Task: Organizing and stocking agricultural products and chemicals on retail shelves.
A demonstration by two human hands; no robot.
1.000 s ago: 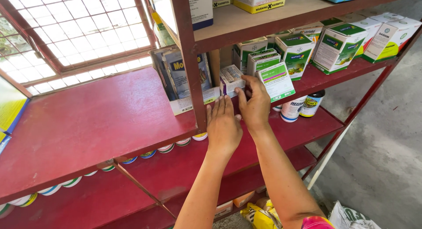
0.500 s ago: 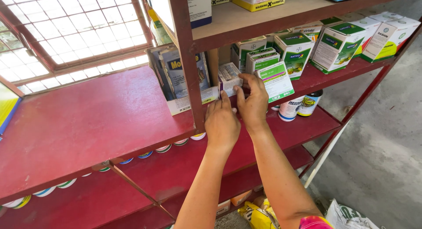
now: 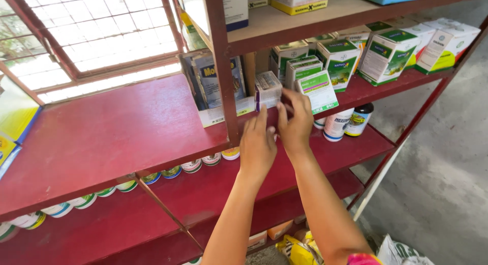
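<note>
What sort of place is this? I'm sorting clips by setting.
Probably a small shop or storeroom, perhaps for farm supplies: red metal shelves carry rows of green-and-white cartons and bottles, and both hands, left hand and right hand, reach to a small box.

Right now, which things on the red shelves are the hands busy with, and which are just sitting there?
Busy with:
- small white box, at the left hand fingertips
- white box with a green and pink label, at the right hand

Just sitting there:
- green and white boxes further along the red shelf
- white bottles below
- yellow bag at the bottom
</note>
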